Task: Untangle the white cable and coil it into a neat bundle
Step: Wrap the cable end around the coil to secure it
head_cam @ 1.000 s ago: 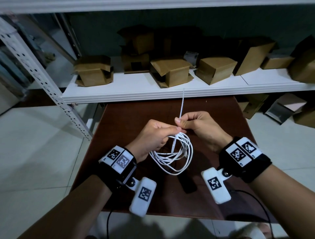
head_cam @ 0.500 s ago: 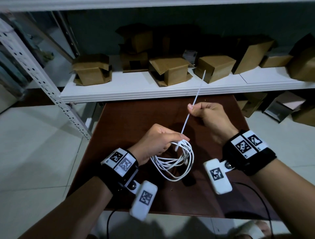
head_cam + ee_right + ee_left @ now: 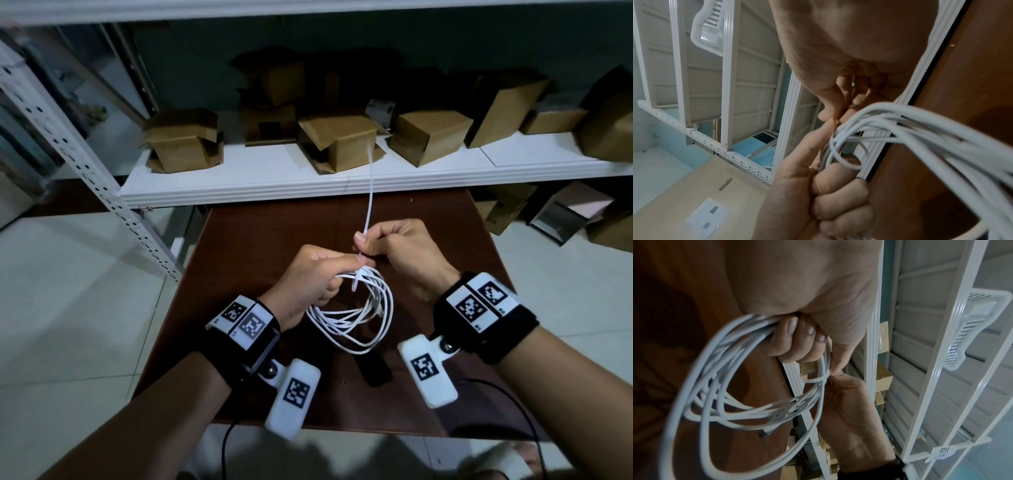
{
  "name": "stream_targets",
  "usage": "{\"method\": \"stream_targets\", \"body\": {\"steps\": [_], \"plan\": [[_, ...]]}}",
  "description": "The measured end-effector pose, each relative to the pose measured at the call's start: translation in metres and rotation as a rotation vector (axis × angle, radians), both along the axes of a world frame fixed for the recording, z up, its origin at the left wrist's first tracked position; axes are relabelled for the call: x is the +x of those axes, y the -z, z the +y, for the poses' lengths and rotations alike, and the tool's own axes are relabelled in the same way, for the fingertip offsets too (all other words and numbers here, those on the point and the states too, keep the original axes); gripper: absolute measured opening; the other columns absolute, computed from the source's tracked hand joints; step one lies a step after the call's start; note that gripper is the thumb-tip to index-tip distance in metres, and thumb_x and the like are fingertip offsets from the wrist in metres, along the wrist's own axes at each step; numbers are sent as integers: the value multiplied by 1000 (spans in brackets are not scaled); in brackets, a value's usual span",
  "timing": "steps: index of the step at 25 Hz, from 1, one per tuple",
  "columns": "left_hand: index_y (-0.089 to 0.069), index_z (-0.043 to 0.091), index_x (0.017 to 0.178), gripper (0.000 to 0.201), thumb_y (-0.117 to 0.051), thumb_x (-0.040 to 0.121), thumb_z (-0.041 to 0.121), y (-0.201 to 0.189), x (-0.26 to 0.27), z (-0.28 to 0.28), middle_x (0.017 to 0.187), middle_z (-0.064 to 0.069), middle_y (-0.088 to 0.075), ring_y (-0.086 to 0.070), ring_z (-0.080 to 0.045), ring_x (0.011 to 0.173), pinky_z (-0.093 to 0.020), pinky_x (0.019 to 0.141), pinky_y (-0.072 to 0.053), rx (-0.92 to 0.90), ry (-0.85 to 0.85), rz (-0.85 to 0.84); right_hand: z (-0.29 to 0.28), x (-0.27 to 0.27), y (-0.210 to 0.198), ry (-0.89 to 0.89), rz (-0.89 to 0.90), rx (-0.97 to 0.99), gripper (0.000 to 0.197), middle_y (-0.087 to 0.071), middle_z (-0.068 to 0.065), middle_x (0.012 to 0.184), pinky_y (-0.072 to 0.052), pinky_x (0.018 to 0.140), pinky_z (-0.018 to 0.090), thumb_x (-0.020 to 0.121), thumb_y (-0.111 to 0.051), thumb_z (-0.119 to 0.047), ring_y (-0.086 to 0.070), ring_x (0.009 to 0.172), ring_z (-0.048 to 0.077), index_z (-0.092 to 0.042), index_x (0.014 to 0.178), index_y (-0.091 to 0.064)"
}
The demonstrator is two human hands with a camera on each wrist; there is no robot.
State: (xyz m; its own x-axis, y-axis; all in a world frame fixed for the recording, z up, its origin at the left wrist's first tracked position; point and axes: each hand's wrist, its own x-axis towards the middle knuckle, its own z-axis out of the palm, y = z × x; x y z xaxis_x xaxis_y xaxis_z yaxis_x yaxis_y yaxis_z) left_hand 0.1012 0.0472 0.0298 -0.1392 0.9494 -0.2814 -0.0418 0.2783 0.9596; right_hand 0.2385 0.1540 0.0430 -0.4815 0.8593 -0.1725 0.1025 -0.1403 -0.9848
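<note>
The white cable [image 3: 356, 318] hangs as a coil of several loops over the brown table [image 3: 274, 233]. My left hand [image 3: 308, 274] grips the top of the coil [image 3: 715, 386] in a fist. A thin white tie strap [image 3: 370, 192] runs round the coil at the fist, and its long tail points up toward the shelf. My right hand [image 3: 397, 246] pinches the strap between thumb and forefinger just above the left fist. In the right wrist view the loops [image 3: 920, 129] fan out beside the left fist [image 3: 828, 194].
A black object [image 3: 375, 370] lies on the table under the coil. Behind the table a white shelf [image 3: 239, 188] carries several cardboard boxes [image 3: 342, 144]. A perforated metal upright [image 3: 85, 171] slants at the left. More boxes lie on the floor at the right [image 3: 565, 212].
Half a second ago my right hand was raised up and to the right along the strap. It has come back down against the left fist. The coil stays in the left hand.
</note>
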Motion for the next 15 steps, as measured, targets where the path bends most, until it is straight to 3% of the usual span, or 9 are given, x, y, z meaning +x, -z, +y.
{"method": "stream_targets", "body": {"steps": [3,6,8,15], "plan": [[-83,13,107,22,-67,99,26,2,5,-2,58,0,-23,-16,-11,49,-22,42,-13,-32,49,27,3,0,-2,135,29,3,17,-66,11,65,-48,58,19,86,-74,3,-57,56,11,5,70,-68],[-84,15,106,22,-68,97,27,3,9,-5,58,1,-24,-17,-12,50,-24,44,-11,-48,68,30,12,3,-5,250,94,-6,6,-66,11,67,-49,60,19,84,-74,5,-63,56,8,9,82,-70],[-84,15,105,21,-68,97,26,4,10,-4,56,1,-24,-18,-11,49,-25,44,-11,-48,75,39,15,5,-4,289,103,11,10,-68,10,66,-50,61,18,83,-74,6,-65,58,8,14,87,-70],[-84,10,102,18,-70,95,20,1,4,-5,59,-1,-25,-18,-11,47,-20,42,-15,-25,89,80,24,11,-5,373,49,68,7,-68,1,59,-47,59,18,77,-79,2,-62,56,7,5,78,-73]]}}
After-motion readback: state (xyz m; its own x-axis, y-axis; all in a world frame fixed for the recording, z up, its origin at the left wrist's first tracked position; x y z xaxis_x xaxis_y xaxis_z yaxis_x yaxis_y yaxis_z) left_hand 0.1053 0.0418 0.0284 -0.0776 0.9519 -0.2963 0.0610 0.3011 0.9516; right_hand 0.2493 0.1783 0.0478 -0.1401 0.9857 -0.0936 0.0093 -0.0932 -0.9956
